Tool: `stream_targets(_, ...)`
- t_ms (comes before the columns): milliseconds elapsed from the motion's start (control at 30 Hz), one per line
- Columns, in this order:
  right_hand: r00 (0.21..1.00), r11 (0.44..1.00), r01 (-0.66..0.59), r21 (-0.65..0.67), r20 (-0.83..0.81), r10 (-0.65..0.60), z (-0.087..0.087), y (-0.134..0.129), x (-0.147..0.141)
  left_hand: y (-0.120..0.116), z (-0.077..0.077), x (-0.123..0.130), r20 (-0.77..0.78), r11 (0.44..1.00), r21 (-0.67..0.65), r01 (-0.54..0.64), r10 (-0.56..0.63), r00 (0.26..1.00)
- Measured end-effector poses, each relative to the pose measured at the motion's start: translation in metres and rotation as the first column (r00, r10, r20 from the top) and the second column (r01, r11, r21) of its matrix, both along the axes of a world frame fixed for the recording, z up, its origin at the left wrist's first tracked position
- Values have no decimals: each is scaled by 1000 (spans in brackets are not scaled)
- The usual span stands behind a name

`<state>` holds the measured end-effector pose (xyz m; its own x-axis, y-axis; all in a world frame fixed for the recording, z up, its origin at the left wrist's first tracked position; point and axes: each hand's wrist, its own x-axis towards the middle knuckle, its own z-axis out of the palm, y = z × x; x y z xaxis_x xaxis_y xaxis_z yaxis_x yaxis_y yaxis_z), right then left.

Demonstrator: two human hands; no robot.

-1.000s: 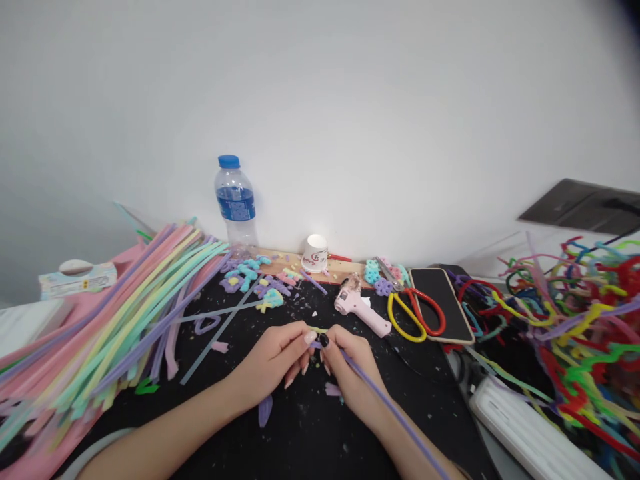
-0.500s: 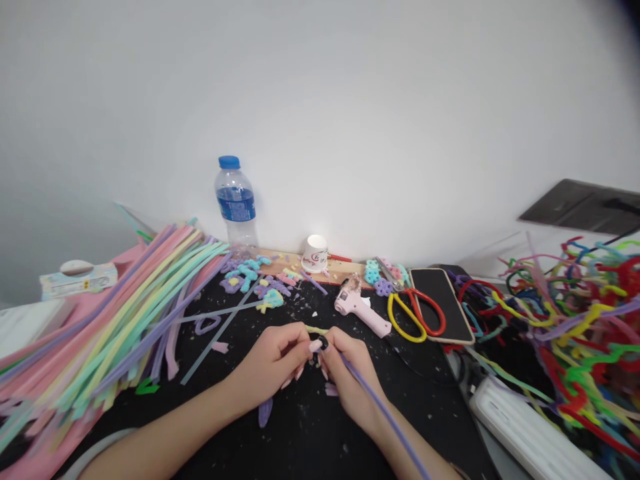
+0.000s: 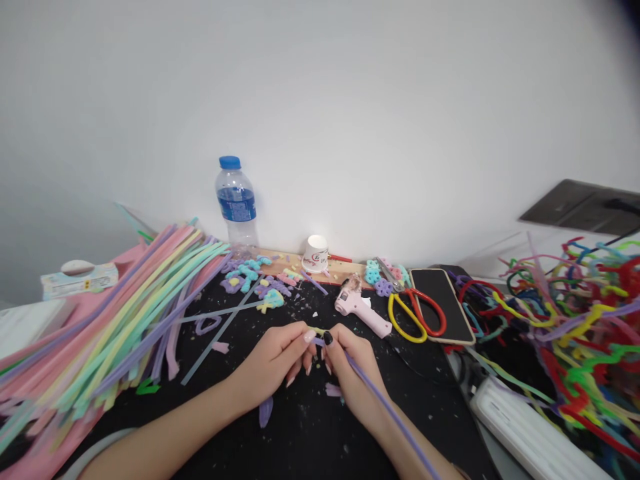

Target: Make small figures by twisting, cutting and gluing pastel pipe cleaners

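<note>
Between my two hands, low in the middle of the head view, runs a purple pipe cleaner [image 3: 387, 403] whose long end trails over my right forearm. My left hand [image 3: 283, 357] pinches its short end between thumb and fingers. Close beside it, my right hand [image 3: 353, 367] grips the same stem with the thumb on top. A bit of yellow pipe cleaner [image 3: 316, 330] shows just behind the fingertips; how it joins the purple one is hidden. Under my left wrist lies a purple fuzzy piece [image 3: 266, 412].
Pastel pipe cleaners [image 3: 145, 313] pile up on the left, tangled bright ones [image 3: 590, 320] on the right. Beyond my hands are a pink glue gun [image 3: 361, 310], scissors [image 3: 407, 319], a phone [image 3: 443, 303], a paper cup [image 3: 315, 255], a bottle [image 3: 237, 203] and fuzzy flowers [image 3: 247, 273].
My thumbs have moved slightly apart, and a short purple stretch of the pipe cleaner now shows between them. The things on the table have stayed in place.
</note>
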<state>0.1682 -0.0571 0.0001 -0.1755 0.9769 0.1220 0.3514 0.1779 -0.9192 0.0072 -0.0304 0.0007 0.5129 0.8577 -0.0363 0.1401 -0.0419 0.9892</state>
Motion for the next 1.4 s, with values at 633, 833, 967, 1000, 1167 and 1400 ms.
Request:
stream_targets(633,999,1000,18,20,41,-19,-1,0,-2,0,0,-3,-31,998,60,5,-3,1000)
stream_targets(833,993,994,-42,-101,-111,30,2,-2,-4,4,-8,-1,207,968,-219,120,-74,975)
stream_targets(967,993,990,-14,-143,-122,-3,7,-4,-7,3,-10,0,227,960,-234,150,-97,969)
stream_targets(1000,993,992,-10,-123,-116,-5,8,-4,-7,2,-9,0,226,962,-225,154,-102,969)
stream_targets(1167,999,1000,-31,1,-12,31,4,-3,-4,-1,-4,1,192,966,-212,147,-106,976)
stream_targets(1400,995,996,-82,30,58,80,-3,-3,-2,-3,-4,2,160,968,-206,146,-114,981)
